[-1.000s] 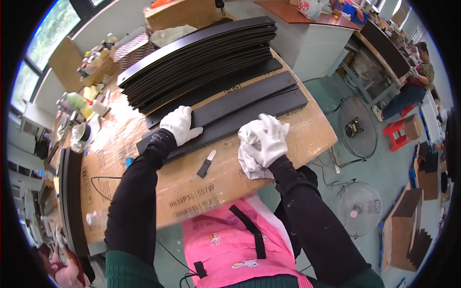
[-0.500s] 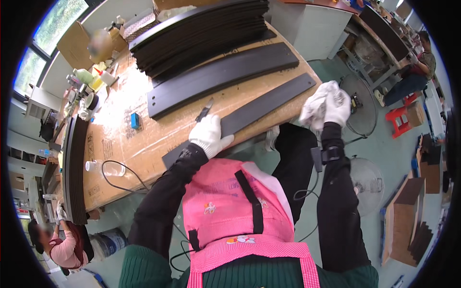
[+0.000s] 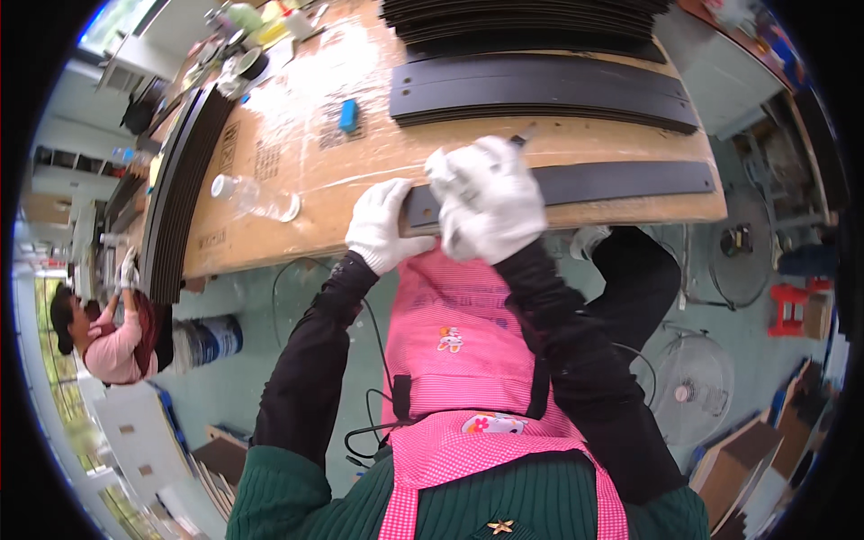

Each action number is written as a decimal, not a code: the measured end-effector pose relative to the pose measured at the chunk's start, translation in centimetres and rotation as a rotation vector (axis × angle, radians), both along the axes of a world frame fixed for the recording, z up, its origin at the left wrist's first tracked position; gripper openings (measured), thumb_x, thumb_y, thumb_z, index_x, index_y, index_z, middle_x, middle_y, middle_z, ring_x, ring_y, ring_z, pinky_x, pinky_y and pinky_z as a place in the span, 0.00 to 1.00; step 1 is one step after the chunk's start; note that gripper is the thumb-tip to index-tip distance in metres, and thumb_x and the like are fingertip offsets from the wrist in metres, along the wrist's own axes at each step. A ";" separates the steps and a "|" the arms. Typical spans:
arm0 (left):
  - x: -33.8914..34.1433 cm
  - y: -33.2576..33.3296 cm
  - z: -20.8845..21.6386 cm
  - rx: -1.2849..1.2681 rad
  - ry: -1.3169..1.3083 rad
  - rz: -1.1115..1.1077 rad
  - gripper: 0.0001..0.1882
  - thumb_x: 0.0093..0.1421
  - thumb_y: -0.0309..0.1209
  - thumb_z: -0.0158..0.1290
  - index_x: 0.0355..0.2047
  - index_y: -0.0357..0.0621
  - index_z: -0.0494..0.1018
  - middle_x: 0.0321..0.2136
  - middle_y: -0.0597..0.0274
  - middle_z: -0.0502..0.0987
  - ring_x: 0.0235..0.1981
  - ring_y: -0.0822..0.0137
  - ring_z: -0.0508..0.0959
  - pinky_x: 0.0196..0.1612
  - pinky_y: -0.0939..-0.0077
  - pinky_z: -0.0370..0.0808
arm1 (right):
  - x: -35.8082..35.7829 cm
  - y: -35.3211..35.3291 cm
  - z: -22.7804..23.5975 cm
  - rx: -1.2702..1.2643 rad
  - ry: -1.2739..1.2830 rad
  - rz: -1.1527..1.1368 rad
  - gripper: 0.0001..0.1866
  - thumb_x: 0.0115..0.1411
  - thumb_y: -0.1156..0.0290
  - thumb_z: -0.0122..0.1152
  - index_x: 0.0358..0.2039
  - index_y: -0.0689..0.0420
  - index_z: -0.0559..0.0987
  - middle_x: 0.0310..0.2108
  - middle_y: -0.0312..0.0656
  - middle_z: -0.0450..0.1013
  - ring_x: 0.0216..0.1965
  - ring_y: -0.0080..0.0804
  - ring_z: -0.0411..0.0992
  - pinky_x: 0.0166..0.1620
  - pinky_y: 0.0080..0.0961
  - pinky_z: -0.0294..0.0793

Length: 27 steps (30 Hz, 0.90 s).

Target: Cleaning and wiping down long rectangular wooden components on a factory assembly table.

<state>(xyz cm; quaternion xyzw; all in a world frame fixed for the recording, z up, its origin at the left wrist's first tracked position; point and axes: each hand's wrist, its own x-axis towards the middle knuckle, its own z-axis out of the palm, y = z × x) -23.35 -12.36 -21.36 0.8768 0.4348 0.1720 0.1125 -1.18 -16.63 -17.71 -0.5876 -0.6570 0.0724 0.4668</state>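
A long dark grey strip [image 3: 621, 183] with holes at its ends lies along the near edge of the table. At its left end is my left hand [image 3: 380, 223], in a white glove, fingers on the table side and thumb at the front edge, closed on that end. My right hand [image 3: 508, 211], also gloved in white and somewhat blurred, is over the strip just beside the left one. It is closed on a bunched white cloth [image 3: 453, 180], hard to tell apart from the glove. Behind the right hand only the tip of a knife [image 3: 526, 133] shows.
Beyond lie a low stack of dark boards [image 3: 540, 90] and a taller stack [image 3: 522, 22]. A blue block [image 3: 348, 115] and a clear bottle [image 3: 256, 198] are to the left, near upright dark strips [image 3: 184, 198]. Another person [image 3: 121, 333] works at far left.
My right hand has come from beyond the strip's right end to its left end with the cloth. My left hand has shifted to the strip's left end. The view has turned.
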 end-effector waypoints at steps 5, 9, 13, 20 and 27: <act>0.6 1.3 -2.3 0.097 -0.232 0.055 0.25 0.44 0.37 0.67 0.45 0.49 0.79 0.46 0.54 0.79 0.51 0.48 0.77 0.56 0.56 0.73 | -6.1 0.6 -4.0 0.004 -0.267 -0.050 0.13 0.52 0.52 0.67 0.35 0.43 0.82 0.38 0.34 0.74 0.46 0.42 0.72 0.49 0.54 0.61; -0.5 2.2 -0.6 0.086 -0.159 -0.028 0.34 0.38 0.44 0.74 0.45 0.46 0.77 0.45 0.55 0.79 0.51 0.49 0.77 0.56 0.54 0.73 | -2.4 0.6 -4.3 -0.070 -0.289 0.058 0.14 0.50 0.51 0.68 0.37 0.40 0.83 0.40 0.33 0.75 0.48 0.41 0.72 0.52 0.50 0.62; -0.8 2.1 -0.2 0.047 -0.133 -0.025 0.38 0.34 0.44 0.76 0.45 0.45 0.74 0.46 0.55 0.77 0.52 0.49 0.76 0.57 0.54 0.70 | 9.8 -0.4 -4.2 -0.185 -0.376 -0.169 0.13 0.47 0.61 0.68 0.37 0.35 0.84 0.43 0.32 0.76 0.47 0.39 0.74 0.51 0.44 0.70; 0.8 2.3 -0.2 0.035 -0.176 -0.063 0.37 0.34 0.40 0.75 0.45 0.45 0.71 0.44 0.54 0.76 0.51 0.49 0.75 0.56 0.54 0.70 | 35.7 1.4 -2.8 -0.800 -0.514 -1.071 0.27 0.62 0.35 0.56 0.55 0.33 0.81 0.60 0.41 0.72 0.61 0.42 0.72 0.61 0.45 0.74; 0.7 1.8 0.3 0.089 -0.130 -0.041 0.39 0.34 0.41 0.75 0.47 0.45 0.71 0.46 0.53 0.75 0.51 0.48 0.75 0.56 0.53 0.71 | 27.7 2.6 -3.7 -0.614 -0.306 -0.997 0.24 0.68 0.45 0.49 0.41 0.51 0.84 0.38 0.48 0.80 0.43 0.38 0.81 0.42 0.41 0.80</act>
